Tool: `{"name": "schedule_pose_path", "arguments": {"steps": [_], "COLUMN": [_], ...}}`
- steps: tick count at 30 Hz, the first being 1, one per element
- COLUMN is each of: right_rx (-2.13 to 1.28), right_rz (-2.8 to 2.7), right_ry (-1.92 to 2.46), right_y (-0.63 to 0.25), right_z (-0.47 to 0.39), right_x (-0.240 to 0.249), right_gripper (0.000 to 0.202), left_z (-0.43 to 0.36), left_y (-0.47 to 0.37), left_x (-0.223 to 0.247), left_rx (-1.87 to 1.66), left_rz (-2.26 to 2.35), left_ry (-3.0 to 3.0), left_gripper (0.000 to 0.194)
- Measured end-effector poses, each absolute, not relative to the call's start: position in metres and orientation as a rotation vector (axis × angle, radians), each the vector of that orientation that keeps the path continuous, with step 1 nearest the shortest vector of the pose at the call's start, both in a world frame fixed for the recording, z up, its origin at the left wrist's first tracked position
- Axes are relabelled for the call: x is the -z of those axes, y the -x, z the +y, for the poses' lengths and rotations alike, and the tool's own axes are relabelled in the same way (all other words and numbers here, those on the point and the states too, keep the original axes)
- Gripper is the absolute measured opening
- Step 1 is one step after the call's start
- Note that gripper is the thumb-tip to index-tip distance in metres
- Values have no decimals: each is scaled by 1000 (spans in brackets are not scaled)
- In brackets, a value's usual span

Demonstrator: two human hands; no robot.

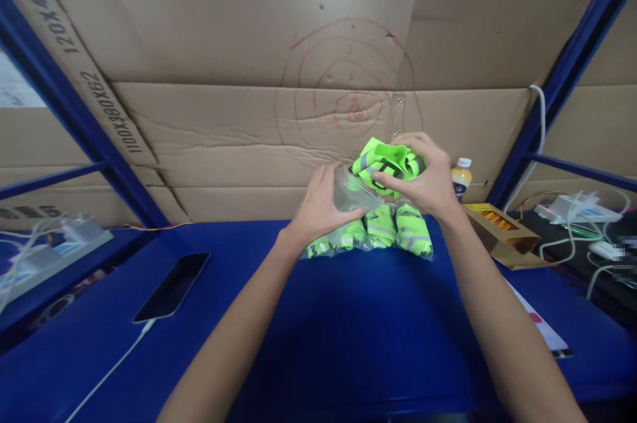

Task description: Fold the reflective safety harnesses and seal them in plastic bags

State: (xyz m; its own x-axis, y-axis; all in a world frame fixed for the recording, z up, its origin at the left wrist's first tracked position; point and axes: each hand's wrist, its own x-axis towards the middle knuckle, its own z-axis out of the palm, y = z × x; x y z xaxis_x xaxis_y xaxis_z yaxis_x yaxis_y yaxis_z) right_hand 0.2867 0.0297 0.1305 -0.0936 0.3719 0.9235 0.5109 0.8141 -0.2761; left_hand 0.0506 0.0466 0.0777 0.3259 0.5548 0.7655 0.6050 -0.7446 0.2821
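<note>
My right hand [425,174] grips a folded neon-yellow reflective vest [385,161] with grey and dark stripes, thumb in front and fingers behind. Beside it, my left hand [322,205] is curled around a clear plastic bag [351,190], with the thumb along its lower edge. The vest sits at the bag's right side; whether part of it is inside I cannot tell. Just below and behind the hands, several bagged neon-yellow bundles [381,227] lie in a row on the blue table [348,330].
A phone [172,287] with a white cable lies on the left. To the right are a bottle with a white cap [461,177], an open cardboard box [502,236] and a power strip [577,208] with cables. Cardboard [223,131] with red rings forms the back wall between blue posts.
</note>
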Motion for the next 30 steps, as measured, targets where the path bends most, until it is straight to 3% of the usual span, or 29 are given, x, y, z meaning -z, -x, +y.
{"name": "schedule_pose_path", "arguments": {"steps": [5,10,18,30], "right_rx": [-206,-567,-220,-102], "right_rz": [-1645,-1721,-2102,-2152], "right_ry": [741,840,928,920], "right_y": [-286,-291,-301,-293], "right_z": [25,21,25,32], "right_x": [-132,-133,-134,-124], "right_gripper": [49,50,47,39], "left_z": [41,41,40,39], "left_y": [-55,-48,-44,-61], "left_x": [-80,-87,-90,-76], "left_rx": [1351,1432,1128,949], "left_rz": [-1098,-1005,-988,-1018], "left_ry": [2569,2539,2507,2482], "left_gripper": [95,78,82,95]}}
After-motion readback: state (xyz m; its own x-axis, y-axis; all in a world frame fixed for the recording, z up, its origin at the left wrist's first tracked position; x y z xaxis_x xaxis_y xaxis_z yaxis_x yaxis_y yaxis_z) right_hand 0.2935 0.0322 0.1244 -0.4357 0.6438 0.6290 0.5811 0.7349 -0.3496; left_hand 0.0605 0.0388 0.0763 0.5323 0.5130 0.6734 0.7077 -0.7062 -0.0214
